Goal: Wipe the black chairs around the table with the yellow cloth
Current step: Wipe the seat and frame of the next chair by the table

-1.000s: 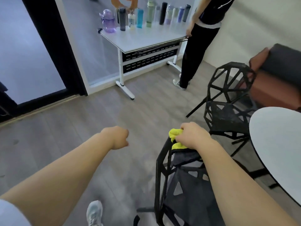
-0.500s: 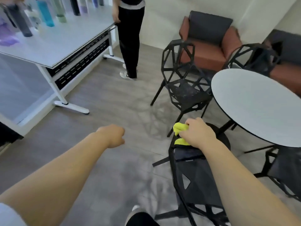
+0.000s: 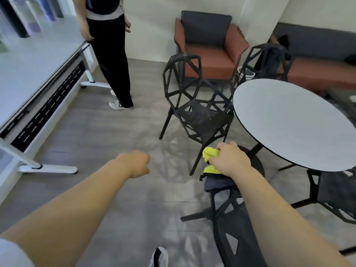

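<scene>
My right hand [image 3: 230,160] grips the yellow cloth [image 3: 209,155] on the top edge of the nearest black chair's [image 3: 231,228] backrest, where a dark cloth or garment [image 3: 217,183] hangs. My left hand [image 3: 135,163] is curled into a loose fist in the air to the left and holds nothing. A second black lattice chair [image 3: 194,105] stands beyond, left of the round white table [image 3: 292,122]. A third black chair [image 3: 267,62] is behind the table, and a fourth [image 3: 335,197] sits at the lower right under the table's edge.
A person in black trousers [image 3: 111,54] stands by a long white desk [image 3: 32,70] with bottles at the left. A red armchair [image 3: 208,45] and a red sofa [image 3: 319,68] line the far wall. Grey floor [image 3: 96,132] lies between desk and chairs. My shoe [image 3: 159,257] shows below.
My view has swung right, bringing the round table and more chairs into sight. My right hand stays on the chair's top edge with the cloth; my left fist has hardly moved.
</scene>
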`<act>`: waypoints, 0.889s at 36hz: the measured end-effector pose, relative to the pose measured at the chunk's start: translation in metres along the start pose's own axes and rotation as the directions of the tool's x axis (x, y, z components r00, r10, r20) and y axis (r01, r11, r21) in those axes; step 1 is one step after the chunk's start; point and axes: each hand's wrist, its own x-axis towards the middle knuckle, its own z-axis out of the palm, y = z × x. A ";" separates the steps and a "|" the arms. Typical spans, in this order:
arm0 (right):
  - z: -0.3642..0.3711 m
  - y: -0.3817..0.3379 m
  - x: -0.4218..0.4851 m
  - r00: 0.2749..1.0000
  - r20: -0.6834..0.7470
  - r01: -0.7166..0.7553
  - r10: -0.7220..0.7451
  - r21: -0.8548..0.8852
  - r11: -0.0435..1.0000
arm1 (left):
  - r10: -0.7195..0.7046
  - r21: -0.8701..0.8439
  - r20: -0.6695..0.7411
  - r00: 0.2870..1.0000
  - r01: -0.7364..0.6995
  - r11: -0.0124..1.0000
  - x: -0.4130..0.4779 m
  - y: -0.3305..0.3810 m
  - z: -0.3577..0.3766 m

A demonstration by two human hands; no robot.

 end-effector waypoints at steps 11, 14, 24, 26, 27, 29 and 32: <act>-0.020 -0.044 0.085 0.999 -0.032 -0.044 0.044 0.003 0.999 | 0.088 -0.047 0.006 0.996 -0.088 0.995 0.096 -0.026 -0.063; -0.024 -0.056 0.119 0.998 -0.038 -0.058 0.058 -0.016 0.998 | 0.108 -0.045 0.012 0.994 -0.108 0.993 0.130 -0.039 -0.082; -0.046 -0.099 0.267 0.988 -0.048 -0.151 0.149 -0.044 0.988 | 0.158 -0.092 -0.031 0.987 -0.161 0.983 0.298 -0.089 -0.167; -0.052 -0.107 0.296 0.986 -0.035 -0.167 0.166 -0.050 0.985 | 0.176 -0.085 -0.054 0.983 -0.180 0.980 0.330 -0.096 -0.188; -0.054 -0.111 0.310 0.985 -0.027 -0.173 0.172 -0.048 0.984 | 0.179 -0.085 -0.063 0.982 -0.183 0.979 0.345 -0.099 -0.199; -0.057 -0.118 0.337 0.984 -0.013 -0.180 0.180 -0.035 0.983 | 0.182 -0.103 -0.077 0.980 -0.189 0.976 0.372 -0.104 -0.219; -0.059 -0.126 0.377 0.981 0.002 -0.193 0.193 -0.016 0.981 | 0.185 -0.119 -0.124 0.975 -0.200 0.973 0.414 -0.110 -0.244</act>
